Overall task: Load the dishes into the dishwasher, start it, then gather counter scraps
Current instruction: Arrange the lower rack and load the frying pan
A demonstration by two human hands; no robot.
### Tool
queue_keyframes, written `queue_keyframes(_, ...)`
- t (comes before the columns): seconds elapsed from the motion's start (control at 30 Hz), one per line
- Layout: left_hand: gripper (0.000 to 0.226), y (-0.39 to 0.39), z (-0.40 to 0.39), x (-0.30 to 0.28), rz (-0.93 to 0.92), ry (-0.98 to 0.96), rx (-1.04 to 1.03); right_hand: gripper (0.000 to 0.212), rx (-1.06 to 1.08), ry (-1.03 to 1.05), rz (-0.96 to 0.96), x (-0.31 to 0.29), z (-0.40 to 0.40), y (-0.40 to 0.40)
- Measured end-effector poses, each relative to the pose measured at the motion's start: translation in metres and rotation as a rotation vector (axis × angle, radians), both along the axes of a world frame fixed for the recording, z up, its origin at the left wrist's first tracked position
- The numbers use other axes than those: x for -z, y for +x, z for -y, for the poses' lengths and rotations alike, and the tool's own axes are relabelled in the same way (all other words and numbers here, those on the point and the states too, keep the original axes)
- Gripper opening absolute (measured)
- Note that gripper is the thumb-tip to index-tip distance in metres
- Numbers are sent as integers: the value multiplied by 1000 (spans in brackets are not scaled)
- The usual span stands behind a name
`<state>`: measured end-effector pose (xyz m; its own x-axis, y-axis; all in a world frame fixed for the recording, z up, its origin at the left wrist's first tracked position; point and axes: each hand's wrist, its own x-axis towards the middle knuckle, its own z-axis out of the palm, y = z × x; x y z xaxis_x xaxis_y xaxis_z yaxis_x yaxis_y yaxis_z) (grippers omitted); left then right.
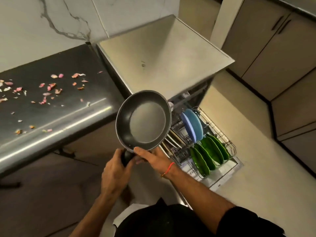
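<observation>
Both hands grip one black frying pan (143, 118): left hand (114, 170) curled round its handle, right hand (150, 155) pinching the rim. Handle toward six o'clock, bowl toward twelve, face up. At three o'clock, dishwasher rack (227, 144) holds green plates (207, 152) and blue plates (192, 124). At ten o'clock, onion scraps (49, 88) litter the counter (68, 117).

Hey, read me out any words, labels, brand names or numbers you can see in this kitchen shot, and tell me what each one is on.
None can be read.
Dishwasher door: faint dark marks along its inner edge beside the rack, too small and blurred to read.
Frying pan, gripped by the left hand and right hand: no print shows.
Blue plates, green plates, counter: no text.
</observation>
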<state>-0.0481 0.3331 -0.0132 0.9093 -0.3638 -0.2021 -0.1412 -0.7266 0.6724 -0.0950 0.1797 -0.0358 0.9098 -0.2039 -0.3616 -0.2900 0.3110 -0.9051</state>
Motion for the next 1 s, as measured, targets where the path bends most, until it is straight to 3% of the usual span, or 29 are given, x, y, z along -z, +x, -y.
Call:
queue_keyframes(0.1, 32, -65, 46, 23, -137, -86, 59, 16, 103, 71, -74, 19, 40, -52)
queue_keyframes(0.2, 49, -110, 74, 48, -211, 131, 207, 13, 200, 32, -231, 50, 78, -102)
queue_keyframes(0.27, 65, -127, 84, 57, -222, 239, 201, 14, 167, -95, -318, 75, 104, -134)
queue_keyframes(0.4, 69, -128, 97, 78, -316, 176, 118, 43, -101, -400, -538, 114, 159, -178)
queue_keyframes(0.53, 79, -112, 120, 131, -297, 119, 116, 49, -638, -795, -678, 143, 212, -175)
queue_keyframes(0.67, 60, -113, 150, 214, -401, 118, 208, 46, -959, -980, -629, 190, 247, -134)
queue_keyframes(0.77, 32, -123, 173, 272, -517, 123, 22, 40, -992, -1112, -594, 240, 266, -92)
queue_keyframes(1.0, 37, -122, 187, 393, -671, 170, -431, 43, -958, -1321, -405, 356, 261, -30)
